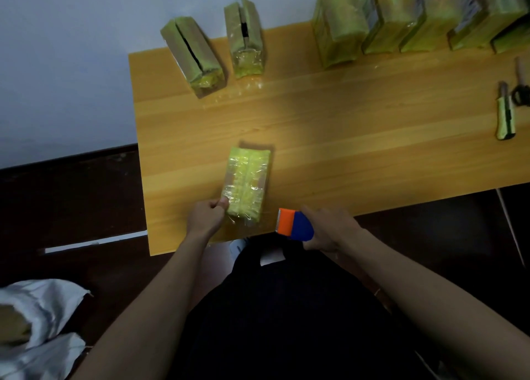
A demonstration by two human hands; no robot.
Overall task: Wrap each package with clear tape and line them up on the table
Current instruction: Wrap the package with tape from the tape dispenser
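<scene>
A green package [247,182] covered in shiny clear tape lies near the front edge of the wooden table [344,138]. My left hand [206,216] pinches its near left corner, thumb on top. My right hand [327,228] grips a blue and orange tape dispenser [294,225] just right of the package, its toothed blade pointing toward it. Two green packages [192,55] [245,37] stand at the back left. Several more packages [338,25] stand in a row at the back right.
A green utility knife [505,113] and black scissors [520,85] lie at the table's right end. A white sack [40,319] sits on the dark floor at the lower left. The wall runs behind the table.
</scene>
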